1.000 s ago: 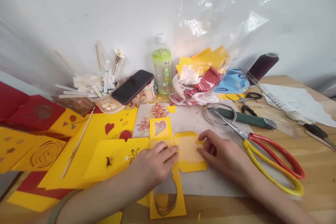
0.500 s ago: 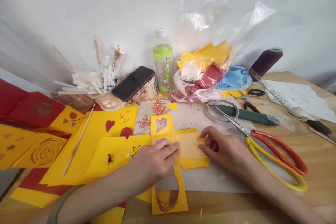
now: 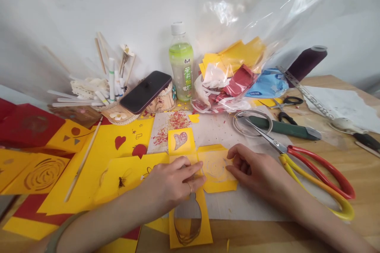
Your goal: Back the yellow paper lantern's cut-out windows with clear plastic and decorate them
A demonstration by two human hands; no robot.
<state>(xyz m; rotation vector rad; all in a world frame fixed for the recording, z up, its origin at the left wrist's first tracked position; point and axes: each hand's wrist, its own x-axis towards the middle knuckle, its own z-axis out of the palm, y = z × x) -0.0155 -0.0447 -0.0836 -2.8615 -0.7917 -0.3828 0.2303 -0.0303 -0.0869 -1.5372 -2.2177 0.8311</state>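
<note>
A yellow paper cutout (image 3: 191,241) lies unfolded in a cross-like shape, with a heart opening in its top panel and a large round opening at the bottom. Fingers stretched flat, my left hand (image 3: 179,180) presses on its middle. At the right panel, which carries a swirl pattern under what looks like clear film (image 3: 216,166), my right hand (image 3: 249,168) has its fingers curled, thumb and index at the panel's edge. Beneath my left forearm, a yellow panel with a dark insect-like figure (image 3: 122,182) is partly covered.
Large scissors (image 3: 280,148) with red and yellow handles lie right, near a tape roll (image 3: 271,126) and a green cutter (image 3: 285,128). Behind stand a drink bottle (image 3: 181,67), a phone (image 3: 145,93) and a plastic bag of scraps (image 3: 225,83). Yellow and red cut paper (image 3: 101,146) spreads left.
The camera view has shifted slightly. Both hands stay at nearly the same places on the yellow paper cutout, and the left fingers have spread a little.
</note>
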